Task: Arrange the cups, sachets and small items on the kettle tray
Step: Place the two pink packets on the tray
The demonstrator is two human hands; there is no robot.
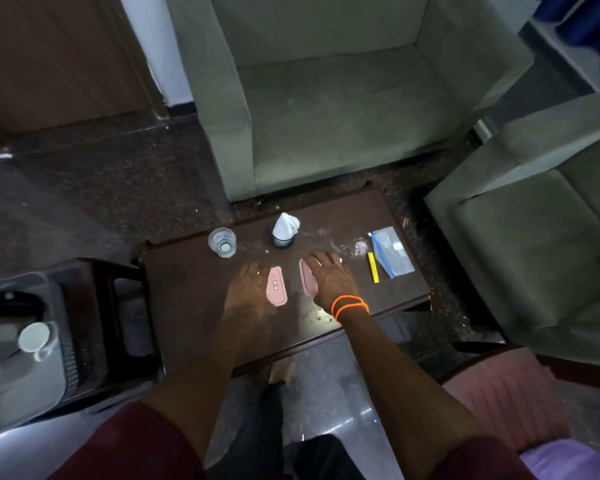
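Both my arms reach forward and down, bare from the dark red short sleeves, forearms nearly parallel. My left hand (248, 289) lies palm down, fingers pointing away from me and held close together, wrist straight. My right hand (329, 278) is also palm down, fingers slightly spread and flat, thumb out toward the left. Orange cord loops twice around my right wrist. The two hands sit near each other, not touching, a narrow gap between them. Neither hand is closed around anything.
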